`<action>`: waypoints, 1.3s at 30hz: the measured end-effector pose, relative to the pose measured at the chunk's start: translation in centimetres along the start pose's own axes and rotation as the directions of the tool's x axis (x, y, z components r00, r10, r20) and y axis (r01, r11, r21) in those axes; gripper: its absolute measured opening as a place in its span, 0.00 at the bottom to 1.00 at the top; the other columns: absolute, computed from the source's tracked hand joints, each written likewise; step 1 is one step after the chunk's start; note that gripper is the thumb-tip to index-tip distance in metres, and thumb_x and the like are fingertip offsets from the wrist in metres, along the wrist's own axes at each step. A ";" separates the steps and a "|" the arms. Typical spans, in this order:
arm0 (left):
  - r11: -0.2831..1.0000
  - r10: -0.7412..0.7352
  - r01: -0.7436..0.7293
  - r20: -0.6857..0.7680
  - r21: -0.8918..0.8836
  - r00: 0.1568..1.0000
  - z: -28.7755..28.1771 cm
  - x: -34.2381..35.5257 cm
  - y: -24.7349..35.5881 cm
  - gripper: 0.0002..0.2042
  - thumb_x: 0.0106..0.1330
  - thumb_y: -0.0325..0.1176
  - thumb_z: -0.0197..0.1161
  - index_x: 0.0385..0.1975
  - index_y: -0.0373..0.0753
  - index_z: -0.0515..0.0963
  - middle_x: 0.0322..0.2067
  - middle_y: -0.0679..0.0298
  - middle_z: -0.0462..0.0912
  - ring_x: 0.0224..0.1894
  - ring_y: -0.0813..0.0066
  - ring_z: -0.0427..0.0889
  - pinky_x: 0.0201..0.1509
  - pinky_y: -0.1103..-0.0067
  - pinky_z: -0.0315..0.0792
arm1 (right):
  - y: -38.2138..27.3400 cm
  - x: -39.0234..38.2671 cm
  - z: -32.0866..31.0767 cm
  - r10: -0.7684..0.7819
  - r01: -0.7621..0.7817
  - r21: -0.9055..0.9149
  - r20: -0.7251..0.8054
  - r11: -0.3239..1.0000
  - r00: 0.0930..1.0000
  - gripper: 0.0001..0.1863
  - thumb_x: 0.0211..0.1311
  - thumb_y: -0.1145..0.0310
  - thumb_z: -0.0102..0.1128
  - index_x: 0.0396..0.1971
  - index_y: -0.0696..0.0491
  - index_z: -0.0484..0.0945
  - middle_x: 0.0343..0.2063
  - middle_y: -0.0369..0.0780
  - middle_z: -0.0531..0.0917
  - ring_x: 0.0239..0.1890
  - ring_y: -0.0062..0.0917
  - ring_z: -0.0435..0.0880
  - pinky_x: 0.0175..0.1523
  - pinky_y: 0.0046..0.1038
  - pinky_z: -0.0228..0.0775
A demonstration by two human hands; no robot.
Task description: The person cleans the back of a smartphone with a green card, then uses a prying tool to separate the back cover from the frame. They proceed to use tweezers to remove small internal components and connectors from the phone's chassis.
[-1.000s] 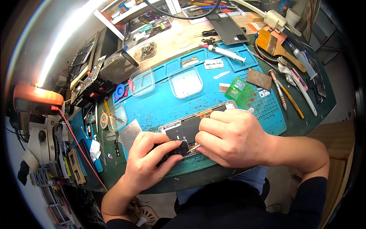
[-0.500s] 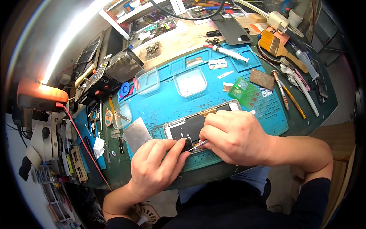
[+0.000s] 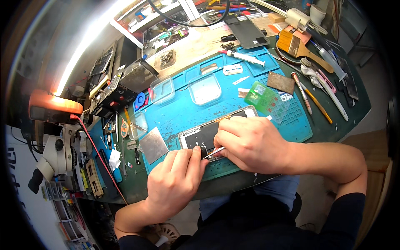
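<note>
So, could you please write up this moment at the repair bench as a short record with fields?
setting: blue work mat on a cluttered green bench
work piece: opened phone lying flat on the mat, insides showing
left hand: fingertips pressed on the phone's near edge
right hand: holds thin metal tweezers, tips at the phone's near end
nearby on mat: two clear plastic trays, green grid piece, metal plate
far side: syringe, brush

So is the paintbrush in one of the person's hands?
No, the paintbrush lies at the far side of the bench, away from both hands; the right hand holds thin tweezers.
</note>
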State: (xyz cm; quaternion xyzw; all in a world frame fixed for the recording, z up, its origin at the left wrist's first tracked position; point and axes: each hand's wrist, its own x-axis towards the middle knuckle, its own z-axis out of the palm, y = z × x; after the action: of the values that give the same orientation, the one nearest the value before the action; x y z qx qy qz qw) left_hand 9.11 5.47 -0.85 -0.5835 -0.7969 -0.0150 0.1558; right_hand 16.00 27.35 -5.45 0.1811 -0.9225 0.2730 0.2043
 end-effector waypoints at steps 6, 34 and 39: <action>0.998 -0.038 0.036 0.046 0.053 0.998 -0.3 0.1 0.8 0.14 0.61 0.34 0.70 0.43 0.32 0.82 0.30 0.65 0.76 0.32 0.74 0.80 0.27 0.79 0.73 | 0.0 -0.2 0.2 -0.003 0.003 0.000 -0.019 1.000 1.000 0.07 0.53 0.71 0.65 0.28 0.53 0.75 0.30 0.39 0.78 0.36 0.32 0.85 0.35 0.33 0.78; 0.872 -0.343 0.196 -0.274 -0.448 0.898 3.7 5.4 -8.1 0.09 0.66 0.21 0.66 0.44 0.31 0.84 0.39 0.56 0.81 0.35 0.62 0.84 0.38 0.73 0.79 | 0.6 0.3 -3.0 0.158 -0.175 -0.074 -0.191 0.982 0.969 0.07 0.60 0.71 0.69 0.36 0.52 0.80 0.35 0.38 0.79 0.39 0.35 0.83 0.44 0.34 0.77; 0.986 -0.094 0.047 -0.307 -0.157 0.947 5.0 7.7 -7.6 0.14 0.60 0.20 0.65 0.46 0.34 0.84 0.40 0.59 0.81 0.37 0.62 0.85 0.40 0.72 0.81 | 2.4 -1.9 -5.6 0.307 -0.371 -0.128 -0.353 0.920 0.884 0.12 0.62 0.78 0.65 0.45 0.56 0.82 0.39 0.42 0.80 0.42 0.40 0.84 0.47 0.37 0.77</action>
State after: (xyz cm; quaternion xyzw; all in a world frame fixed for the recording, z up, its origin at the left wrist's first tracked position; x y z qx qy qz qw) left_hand -1.17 11.19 -2.34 -0.5548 -0.7791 -0.1719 0.2358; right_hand 18.08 32.84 -3.06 -0.0520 -0.9151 0.2405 0.3193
